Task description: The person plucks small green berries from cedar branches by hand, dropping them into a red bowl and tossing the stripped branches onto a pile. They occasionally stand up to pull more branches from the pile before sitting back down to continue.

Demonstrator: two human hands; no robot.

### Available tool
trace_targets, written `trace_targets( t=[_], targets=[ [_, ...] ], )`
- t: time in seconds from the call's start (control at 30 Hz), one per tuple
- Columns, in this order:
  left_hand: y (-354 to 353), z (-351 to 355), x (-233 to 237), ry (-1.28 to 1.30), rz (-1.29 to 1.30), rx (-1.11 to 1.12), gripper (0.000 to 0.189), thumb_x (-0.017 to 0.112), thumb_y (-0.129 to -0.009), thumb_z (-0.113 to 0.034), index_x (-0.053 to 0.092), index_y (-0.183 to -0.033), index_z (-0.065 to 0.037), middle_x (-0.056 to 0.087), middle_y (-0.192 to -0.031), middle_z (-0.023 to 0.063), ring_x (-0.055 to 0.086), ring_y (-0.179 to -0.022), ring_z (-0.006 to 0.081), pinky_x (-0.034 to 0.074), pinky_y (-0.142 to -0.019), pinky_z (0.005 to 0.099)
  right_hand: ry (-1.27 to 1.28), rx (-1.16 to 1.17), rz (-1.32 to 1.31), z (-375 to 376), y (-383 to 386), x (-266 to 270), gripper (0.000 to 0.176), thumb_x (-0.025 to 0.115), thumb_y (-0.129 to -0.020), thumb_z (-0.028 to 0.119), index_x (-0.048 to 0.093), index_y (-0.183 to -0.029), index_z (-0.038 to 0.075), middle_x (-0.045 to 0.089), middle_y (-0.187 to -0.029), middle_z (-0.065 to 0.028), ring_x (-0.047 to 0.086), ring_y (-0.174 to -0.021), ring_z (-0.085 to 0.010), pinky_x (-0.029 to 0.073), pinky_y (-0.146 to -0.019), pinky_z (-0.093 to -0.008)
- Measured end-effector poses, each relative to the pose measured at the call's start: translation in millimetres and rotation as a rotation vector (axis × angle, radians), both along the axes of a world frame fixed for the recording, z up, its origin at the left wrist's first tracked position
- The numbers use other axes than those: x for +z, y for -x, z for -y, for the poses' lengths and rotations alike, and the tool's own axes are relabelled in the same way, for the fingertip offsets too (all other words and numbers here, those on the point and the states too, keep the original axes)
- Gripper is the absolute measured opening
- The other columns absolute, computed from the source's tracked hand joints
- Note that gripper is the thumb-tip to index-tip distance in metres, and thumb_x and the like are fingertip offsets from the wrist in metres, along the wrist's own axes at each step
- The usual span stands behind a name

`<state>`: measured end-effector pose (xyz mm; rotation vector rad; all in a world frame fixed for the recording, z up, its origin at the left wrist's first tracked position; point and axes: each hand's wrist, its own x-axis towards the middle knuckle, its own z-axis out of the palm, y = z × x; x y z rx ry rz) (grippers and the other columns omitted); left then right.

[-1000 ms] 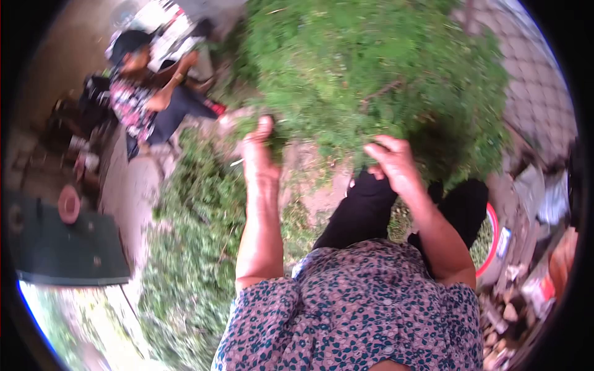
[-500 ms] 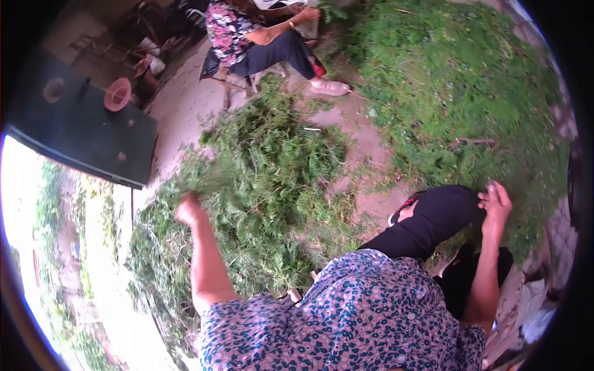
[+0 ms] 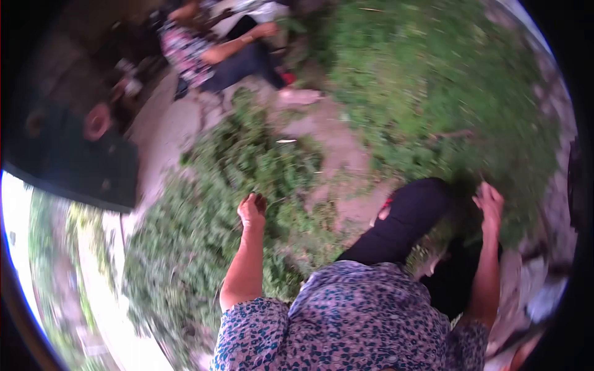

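Observation:
My left hand (image 3: 252, 210) is over the near heap of cut green branches (image 3: 185, 235), its fingers curled; no sprig shows in it. My right hand (image 3: 489, 201) is beside my dark-trousered knee (image 3: 416, 201), at the lower edge of the large green pile (image 3: 427, 80). Its fingers are bent together round something small and dark that I cannot make out. Motion blurs much of the view.
Another person (image 3: 229, 62) sits at the upper left with hands near some greenery. A dark green table (image 3: 68, 161) with a pink round object (image 3: 97, 121) is at the left. A bare ground strip (image 3: 340, 148) runs between the heaps.
My left hand has moved right and inward, and the blurred sprig near it no longer shows. My right hand has shifted slightly left. The whole view has turned a little.

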<state>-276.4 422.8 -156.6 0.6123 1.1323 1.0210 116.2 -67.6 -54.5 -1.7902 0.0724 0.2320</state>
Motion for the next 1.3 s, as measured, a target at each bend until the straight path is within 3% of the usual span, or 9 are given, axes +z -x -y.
trace_targets(
  t=[0.2,0.53,0.57,0.63,0.83,0.9,0.93,1.03,1.3],
  targets=[
    [-224,122,35,-0.041,-0.022,-0.912,0.026,0.056,-0.082,-0.013,0.054,-0.105,0.000,0.061,-0.084,0.0112,0.060,-0.067,0.0195,0.048,-0.058,0.0272,0.134,-0.019,0.198,48,4,17,0.011,0.058,-0.082,0.010,0.062,-0.087,0.001,0.053,-0.066,0.0001,0.054,-0.058,-0.0079,0.048,-0.055,-0.0222],
    [-439,290,97,-0.469,-0.117,-1.516,0.029,0.055,-0.079,-0.011,0.057,-0.105,0.003,0.063,-0.092,0.0132,0.061,-0.077,0.0183,0.046,-0.067,0.0267,-0.070,-0.191,0.184,70,30,7,0.015,0.058,-0.081,0.010,0.061,-0.088,-0.003,0.060,-0.073,-0.0045,0.058,-0.059,-0.0110,0.045,-0.054,-0.0233],
    [-459,300,86,-0.469,-0.113,-1.536,0.029,0.055,-0.079,-0.011,0.057,-0.105,0.003,0.063,-0.092,0.0132,0.061,-0.077,0.0183,0.046,-0.067,0.0267,-0.055,-0.164,0.207,72,31,8,0.015,0.058,-0.081,0.010,0.061,-0.087,-0.003,0.060,-0.073,-0.0048,0.058,-0.059,-0.0110,0.045,-0.055,-0.0233],
    [-499,317,56,-1.045,-0.074,-1.404,0.029,0.056,-0.075,-0.009,0.058,-0.100,0.004,0.064,-0.089,0.0173,0.061,-0.078,0.0229,0.047,-0.070,0.0326,-0.047,-0.187,0.222,75,33,12,0.014,0.057,-0.081,0.009,0.060,-0.087,-0.004,0.060,-0.073,-0.0049,0.058,-0.059,-0.0110,0.045,-0.054,-0.0232],
    [-547,358,52,-0.978,-0.431,-1.466,0.041,0.061,-0.072,-0.022,0.057,-0.104,0.004,0.062,-0.093,0.0193,0.060,-0.085,0.0276,0.044,-0.075,0.0339,-0.177,-0.251,0.143,84,34,24,0.014,0.056,-0.082,0.008,0.060,-0.089,-0.003,0.060,-0.072,-0.0043,0.058,-0.060,-0.0098,0.045,-0.054,-0.0225],
    [-542,368,68,-1.193,-0.800,-1.379,0.038,0.060,-0.072,-0.020,0.057,-0.104,0.000,0.062,-0.092,0.0188,0.058,-0.087,0.0314,0.043,-0.076,0.0423,-0.182,-0.264,0.113,85,33,27,0.016,0.054,-0.084,0.011,0.060,-0.091,-0.002,0.058,-0.069,-0.0011,0.054,-0.062,-0.0063,0.041,-0.055,-0.0199],
    [-533,383,77,-1.300,-1.111,-1.079,0.036,0.063,-0.071,-0.025,0.058,-0.101,-0.004,0.059,-0.094,0.0177,0.054,-0.089,0.0316,0.040,-0.076,0.0448,-0.183,-0.257,0.111,86,33,26,0.016,0.054,-0.084,0.011,0.060,-0.091,-0.002,0.058,-0.069,-0.0010,0.054,-0.062,-0.0064,0.042,-0.056,-0.0199],
    [-525,389,92,-1.776,-0.806,-0.797,0.036,0.063,-0.072,-0.025,0.058,-0.103,-0.009,0.057,-0.100,0.0143,0.051,-0.091,0.0281,0.037,-0.076,0.0426,-0.195,-0.246,0.109,88,34,26,0.016,0.054,-0.084,0.011,0.060,-0.092,-0.002,0.059,-0.070,-0.0012,0.055,-0.063,-0.0067,0.044,-0.058,-0.0201],
    [-580,437,88,-2.400,-0.357,-0.847,0.039,0.065,-0.070,-0.023,0.056,-0.107,-0.013,0.055,-0.097,0.0065,0.049,-0.091,0.0258,0.036,-0.078,0.0415,-0.248,-0.268,0.127,85,32,21,0.013,0.057,-0.081,0.006,0.060,-0.088,-0.004,0.058,-0.075,-0.0046,0.056,-0.059,-0.0091,0.044,-0.054,-0.0219]
  ],
)
